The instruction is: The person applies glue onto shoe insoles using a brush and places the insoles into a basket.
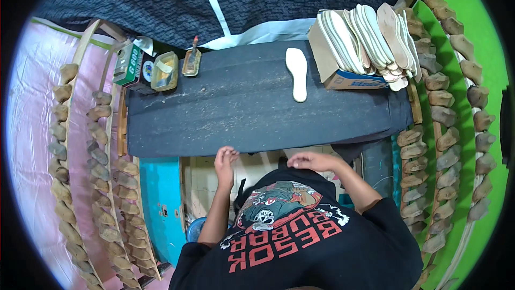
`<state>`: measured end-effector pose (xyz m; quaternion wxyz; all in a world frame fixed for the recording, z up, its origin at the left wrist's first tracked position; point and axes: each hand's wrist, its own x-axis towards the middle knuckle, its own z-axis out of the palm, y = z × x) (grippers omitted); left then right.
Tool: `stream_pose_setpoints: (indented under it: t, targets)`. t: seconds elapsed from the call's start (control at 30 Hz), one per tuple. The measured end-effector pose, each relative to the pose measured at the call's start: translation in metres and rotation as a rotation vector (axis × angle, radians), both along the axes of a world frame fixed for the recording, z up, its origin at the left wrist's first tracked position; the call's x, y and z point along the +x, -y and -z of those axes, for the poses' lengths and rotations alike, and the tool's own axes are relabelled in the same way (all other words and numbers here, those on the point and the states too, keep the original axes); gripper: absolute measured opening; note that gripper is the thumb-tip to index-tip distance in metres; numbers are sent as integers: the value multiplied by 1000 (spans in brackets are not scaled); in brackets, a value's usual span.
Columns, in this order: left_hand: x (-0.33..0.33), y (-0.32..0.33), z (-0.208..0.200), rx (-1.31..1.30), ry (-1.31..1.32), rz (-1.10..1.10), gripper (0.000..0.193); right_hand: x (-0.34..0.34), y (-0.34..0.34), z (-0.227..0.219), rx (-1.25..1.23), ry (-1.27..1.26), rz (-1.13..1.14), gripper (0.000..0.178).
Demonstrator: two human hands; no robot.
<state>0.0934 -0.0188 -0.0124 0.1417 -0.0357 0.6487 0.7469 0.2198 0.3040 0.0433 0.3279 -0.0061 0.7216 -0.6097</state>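
Dark matting covers the workbench [241,113], whose near edge runs just above both hands; most of its surface lies open, with clutter only at the far corners. Racks of shoe lasts [102,172] flank the bench on the left, and more lasts [445,129] line the right side against a green wall, narrowing the room to either side. At the far left corner sit a green box [127,64] and a yellow tray [164,71]. At the far right, a cardboard box [343,75] holds a fanned stack of insoles [370,38]. One pale insole [297,74] lies flat and alone on the matting, well apart from both hands, its long axis running near to far. The left hand [225,165] rests at the bench edge, fingers loosely curled, holding nothing. The right hand [314,161] lies palm down near the same edge, fingers spread and empty.
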Motion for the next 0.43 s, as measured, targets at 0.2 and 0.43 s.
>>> stream_pose_setpoints:
  t: [0.2, 0.43]
  targets:
    - [-70, -118, -36, -69, 75, 559, 26, -79, -49, -21, -89, -46, 548, 36]
    - [-134, -209, -45, -145, 199, 792, 43, -161, -53, 13, 805, -350, 876, 75]
